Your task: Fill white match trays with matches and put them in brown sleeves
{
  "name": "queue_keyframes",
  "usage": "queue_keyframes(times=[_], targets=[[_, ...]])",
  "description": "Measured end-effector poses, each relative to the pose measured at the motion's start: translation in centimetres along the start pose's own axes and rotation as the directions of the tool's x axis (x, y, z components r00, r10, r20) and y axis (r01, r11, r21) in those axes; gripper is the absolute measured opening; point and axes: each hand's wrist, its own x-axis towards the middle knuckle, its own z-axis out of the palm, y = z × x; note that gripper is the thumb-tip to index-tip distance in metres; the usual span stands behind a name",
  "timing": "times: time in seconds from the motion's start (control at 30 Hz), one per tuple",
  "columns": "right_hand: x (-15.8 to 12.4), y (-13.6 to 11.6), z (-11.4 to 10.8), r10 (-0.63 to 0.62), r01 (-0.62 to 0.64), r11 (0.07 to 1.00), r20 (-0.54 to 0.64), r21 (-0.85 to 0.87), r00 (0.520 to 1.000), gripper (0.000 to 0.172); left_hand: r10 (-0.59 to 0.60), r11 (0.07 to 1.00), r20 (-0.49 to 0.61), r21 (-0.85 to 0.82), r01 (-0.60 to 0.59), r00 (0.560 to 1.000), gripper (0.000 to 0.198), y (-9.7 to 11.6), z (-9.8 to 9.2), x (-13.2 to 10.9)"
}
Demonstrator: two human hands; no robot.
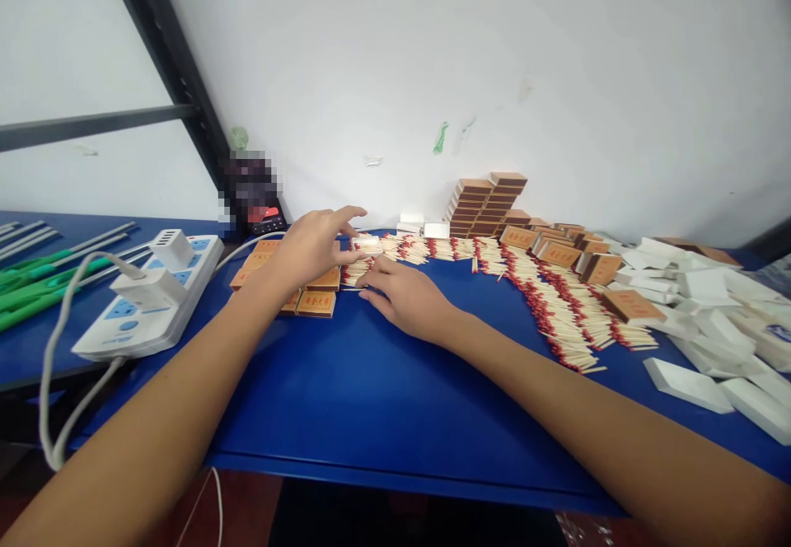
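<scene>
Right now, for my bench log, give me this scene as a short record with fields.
Surface: blue table
Left hand: thumb and forefinger pinch a small matchbox tray
Right hand: palm down on the table, fingertips beside the tray
Red-tipped matches: loose band running from the hands to the right
Brown matchboxes: a few by the left hand; a stack at the wall
White trays: heap at right
Far left: power strip, green-handled tools
</scene>
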Motion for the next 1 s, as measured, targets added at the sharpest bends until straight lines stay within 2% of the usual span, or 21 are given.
queue_keyframes(times=[0.27,0.53,0.7,0.83,0.9,1.0], targets=[[0.4,-0.1,0.4,-0.016,0.015,1.0,0.027,0.01,1.0,0.027,-0.008,0.999,0.026,0.052,0.006,1.0,0.061,0.1,0.3,0.0],[0.7,-0.1,0.3,0.065,-0.065,0.994,0.004,0.092,0.998,0.012,-0.03,0.998,0.017,0.047,0.029,0.999,0.064,0.4,0.2,0.0],[1.0,-0.7,0.1,0.128,-0.128,0.992,0.068,-0.008,0.989,0.013,-0.015,0.998,0.025,0.056,0.014,1.0,0.063,0.4,0.2,0.1],[0.4,-0.6,-0.9,0.152,-0.141,0.984,0.102,-0.109,0.983,0.017,-0.01,0.997,0.035,0.071,0.008,0.999,0.065,0.0,0.4,0.1],[0.0,-0.1,-1.6,0.149,-0.143,0.983,0.048,-0.114,0.988,0.015,-0.002,0.998,0.052,0.07,-0.001,0.999,0.067,-0.1,0.6,0.1],[-0.2,1.0,-2.6,0.18,-0.192,0.974,-0.101,-0.122,0.979,0.014,0.019,0.999,0.067,0.027,-0.021,0.998,0.07,0.0,0.9,0.1]])
